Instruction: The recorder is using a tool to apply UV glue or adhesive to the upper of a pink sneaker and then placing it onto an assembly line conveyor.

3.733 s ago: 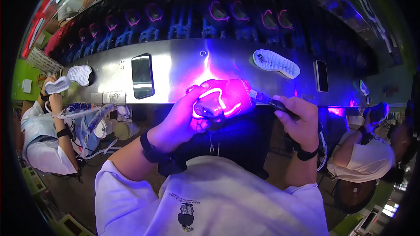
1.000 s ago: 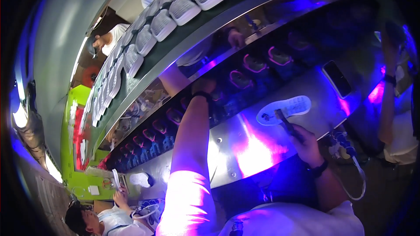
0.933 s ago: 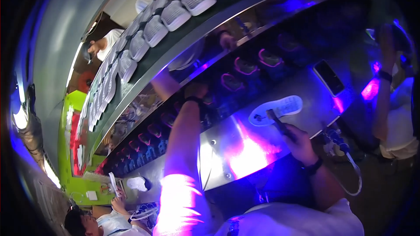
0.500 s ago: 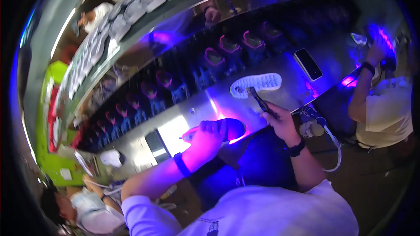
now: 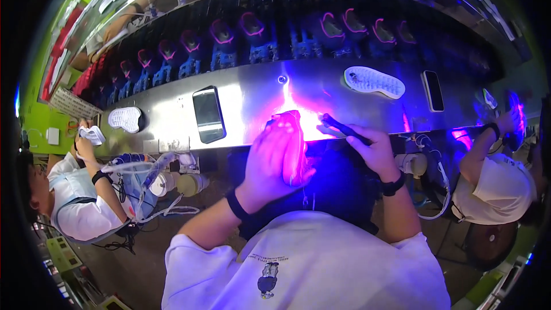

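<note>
A shoe upper [image 5: 295, 163], lit pink and violet, is gripped in my left hand [image 5: 268, 152] at the near edge of the metal bench. The palm and fingers cover much of it. In my right hand [image 5: 374, 150] is a dark-handled brush [image 5: 346, 129]. Its tip points left toward the upper, with a small gap between them. Beyond the right hand, a white shoe sole [image 5: 376, 82] lies on the bench with its hollow, ribbed face up and a small dark patch at its left end.
Two phones [image 5: 209, 116] [image 5: 433, 90] lie on the metal bench [image 5: 247, 80]. Behind it runs a rack of shoe uppers [image 5: 222, 31] with pink collars. Another white sole [image 5: 124, 119] is at the left. Co-workers sit at the left [image 5: 86, 195] and right [image 5: 493, 166].
My head view has turned. The brush has come away from the sole toward the upper. The upper has turned from lying crosswise to pointing away from me.
</note>
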`<action>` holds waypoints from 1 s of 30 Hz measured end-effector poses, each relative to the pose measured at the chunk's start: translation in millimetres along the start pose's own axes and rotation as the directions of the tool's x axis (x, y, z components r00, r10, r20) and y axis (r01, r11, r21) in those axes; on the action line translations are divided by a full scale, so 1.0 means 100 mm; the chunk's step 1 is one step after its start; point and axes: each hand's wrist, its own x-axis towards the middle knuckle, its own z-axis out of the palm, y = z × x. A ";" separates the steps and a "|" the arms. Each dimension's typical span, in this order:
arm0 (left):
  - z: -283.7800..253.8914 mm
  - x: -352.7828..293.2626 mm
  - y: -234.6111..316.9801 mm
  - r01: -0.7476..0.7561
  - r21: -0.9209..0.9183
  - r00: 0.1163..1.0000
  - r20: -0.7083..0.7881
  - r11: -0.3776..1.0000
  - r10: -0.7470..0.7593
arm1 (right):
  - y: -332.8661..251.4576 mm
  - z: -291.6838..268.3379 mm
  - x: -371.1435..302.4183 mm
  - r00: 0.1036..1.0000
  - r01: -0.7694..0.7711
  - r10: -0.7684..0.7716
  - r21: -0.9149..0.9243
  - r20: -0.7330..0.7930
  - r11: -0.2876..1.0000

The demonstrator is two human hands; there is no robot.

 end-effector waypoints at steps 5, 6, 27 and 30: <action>0.17 -0.51 0.12 0.068 -0.047 0.998 0.020 0.997 -0.067 | 0.17 0.31 0.15 0.998 -0.065 0.065 -0.002 0.024 0.998; 0.20 -0.57 0.11 0.037 -0.034 0.998 0.049 0.999 -0.035 | 0.18 0.35 0.17 0.997 -0.076 0.077 -0.038 0.007 0.996; 0.13 -0.54 0.07 -0.071 -0.040 0.984 0.162 0.997 0.076 | 0.24 0.31 -0.38 0.948 -0.284 0.252 0.163 0.195 0.945; 0.13 -0.49 0.12 -0.048 -0.034 0.984 0.172 0.998 0.053 | 0.19 0.22 -0.56 0.934 -0.326 0.284 0.191 0.217 0.926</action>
